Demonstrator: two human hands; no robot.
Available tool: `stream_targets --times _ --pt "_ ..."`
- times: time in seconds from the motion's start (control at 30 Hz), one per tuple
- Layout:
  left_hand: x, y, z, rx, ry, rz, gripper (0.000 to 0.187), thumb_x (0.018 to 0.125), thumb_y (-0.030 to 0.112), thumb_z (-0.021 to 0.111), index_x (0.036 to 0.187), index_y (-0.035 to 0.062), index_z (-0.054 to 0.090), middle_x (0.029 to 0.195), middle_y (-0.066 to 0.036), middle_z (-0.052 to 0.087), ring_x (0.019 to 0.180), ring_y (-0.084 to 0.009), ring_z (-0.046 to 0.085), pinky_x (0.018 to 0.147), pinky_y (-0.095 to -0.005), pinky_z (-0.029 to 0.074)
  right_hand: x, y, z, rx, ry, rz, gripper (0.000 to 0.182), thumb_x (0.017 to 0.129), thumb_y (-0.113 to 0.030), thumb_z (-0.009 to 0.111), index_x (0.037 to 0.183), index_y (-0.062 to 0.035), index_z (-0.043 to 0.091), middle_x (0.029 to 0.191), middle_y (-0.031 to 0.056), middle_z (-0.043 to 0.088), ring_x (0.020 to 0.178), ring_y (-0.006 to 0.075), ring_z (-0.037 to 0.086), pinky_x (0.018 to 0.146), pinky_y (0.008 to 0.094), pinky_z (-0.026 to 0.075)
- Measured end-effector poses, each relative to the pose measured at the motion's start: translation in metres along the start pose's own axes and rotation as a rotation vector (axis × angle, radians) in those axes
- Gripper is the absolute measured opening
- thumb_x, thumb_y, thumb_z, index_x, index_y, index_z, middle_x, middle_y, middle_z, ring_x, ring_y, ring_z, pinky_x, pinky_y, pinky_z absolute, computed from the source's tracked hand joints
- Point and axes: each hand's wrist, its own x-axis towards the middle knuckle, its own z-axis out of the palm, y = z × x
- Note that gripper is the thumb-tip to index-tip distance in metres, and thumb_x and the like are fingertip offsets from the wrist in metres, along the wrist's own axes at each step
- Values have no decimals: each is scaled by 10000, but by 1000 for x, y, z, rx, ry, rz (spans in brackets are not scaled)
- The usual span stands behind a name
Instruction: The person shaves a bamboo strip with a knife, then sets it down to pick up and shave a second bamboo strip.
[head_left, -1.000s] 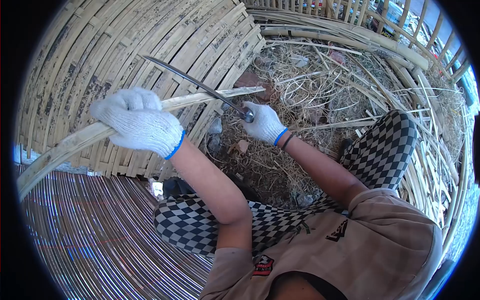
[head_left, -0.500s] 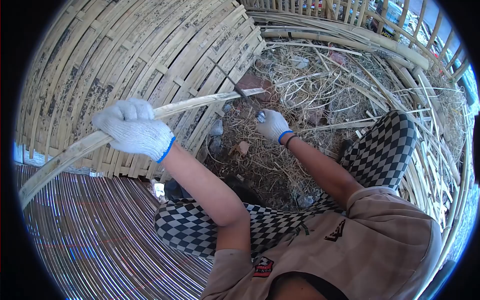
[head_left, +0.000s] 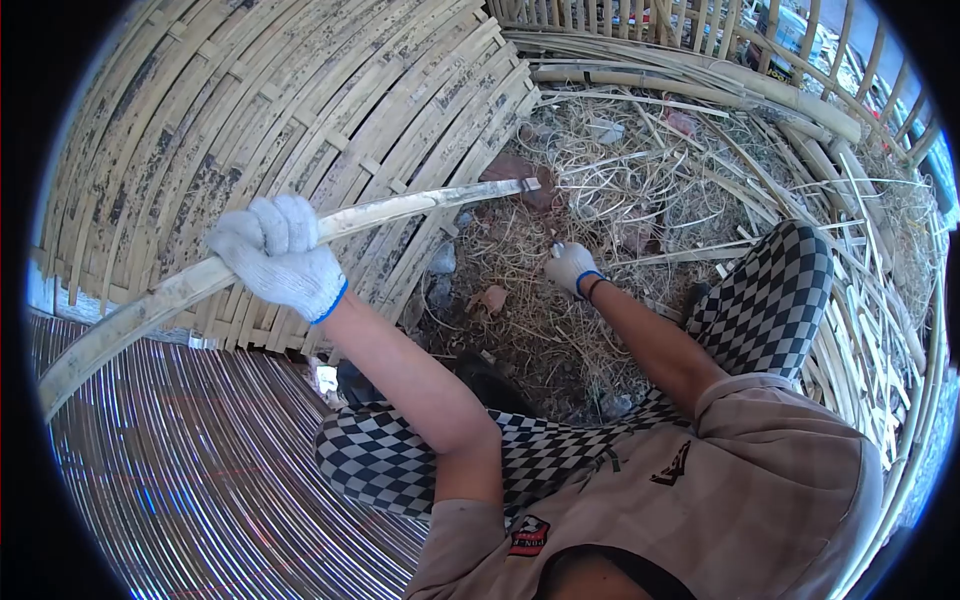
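Note:
A long, slightly curved bamboo strip [head_left: 400, 209] slants across the view, from the lower left edge up to its tip near the brick. My left hand [head_left: 278, 258], in a white knitted glove with blue cuff, is closed around the strip at mid-length. My right hand [head_left: 572, 268], gloved the same way, is closed on the handle of a knife [head_left: 556, 245], below the strip's tip and apart from it. Most of the blade is hard to make out now against the shavings; the earlier frame shows it long and thin.
A woven bamboo panel [head_left: 260, 130] stands at the left. Curly bamboo shavings [head_left: 620, 180] cover the ground around a reddish brick [head_left: 510, 172]. Split bamboo strips [head_left: 850, 370] are piled at the right, and a bamboo fence [head_left: 700, 25] runs along the back.
The knife has come away from the strip, with my right hand shifting right and slightly down. My left hand and the strip have moved a little to the right.

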Motion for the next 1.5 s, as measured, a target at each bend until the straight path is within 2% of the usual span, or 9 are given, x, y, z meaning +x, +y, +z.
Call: stream_targets --times 0.27,0.53,0.67,0.87,1.0,1.07,1.27,1.37,1.5 --pt "-5 -3 23 -134 -139 -15 498 1076 367 448 626 182 339 495 23 288 398 -106 183 377 -278 160 -90 -174 -96 269 96 -573 229 807 -159 618 986 -18 641 815 263 680 837 445 686 722 475 544" --pt "-13 1 10 -194 -231 -38 463 1073 338 462 660 162 351 517 23 310 417 -91 214 395 -270 203 -23 -62 -41 251 -162 29 252 826 -180 619 992 -21 722 941 255 722 961 408 702 844 473 564" --pt "-13 -1 19 -150 -156 -31 467 1076 339 454 656 164 346 506 25 295 412 -90 195 395 -269 201 -5 -86 -8 -62 21 -294 266 834 -197 616 935 31 707 969 283 710 986 448 681 881 486 552" --pt "-14 0 20 -104 -154 -24 476 1065 344 460 637 187 325 501 21 287 423 -98 201 403 -275 162 -93 -183 -93 257 14 -495 268 806 -160 619 1044 -40 647 804 241 691 807 428 691 716 477 563" --pt "-16 2 20 -143 -68 -54 469 1059 317 459 630 185 322 497 22 277 422 -94 202 403 -272 158 -36 -95 -20 283 236 -316 259 822 -160 609 1047 -59 689 883 234 719 867 391 710 779 452 568" --pt "-20 6 10 -101 -90 -25 473 1059 307 456 625 180 315 501 23 279 421 -93 203 402 -271 160 -16 -56 -29 111 -84 -57 352 858 -195 576 1166 -73 695 1019 215 732 987 386 701 873 455 557" --pt "-10 2 3 -65 -152 -21 422 1042 337 504 679 171 368 501 19 306 404 -99 213 382 -275 175 -55 -147 -59 177 118 -317 256 814 -167 614 1017 -21 669 845 233 711 858 416 703 752 471 563" --pt "-12 0 14 -76 -100 -20 434 1047 320 483 661 176 345 502 21 293 410 -100 205 387 -278 162 -96 -188 -101 184 -106 -396 253 870 -227 607 1055 -69 675 961 221 720 890 423 695 821 489 568" --pt "-12 0 22 -105 -27 -50 469 1055 280 442 621 184 294 502 24 275 429 -100 189 404 -282 137 -61 -138 -60 171 54 -398 283 857 -225 620 1089 -75 683 940 216 724 860 399 709 802 477 573"
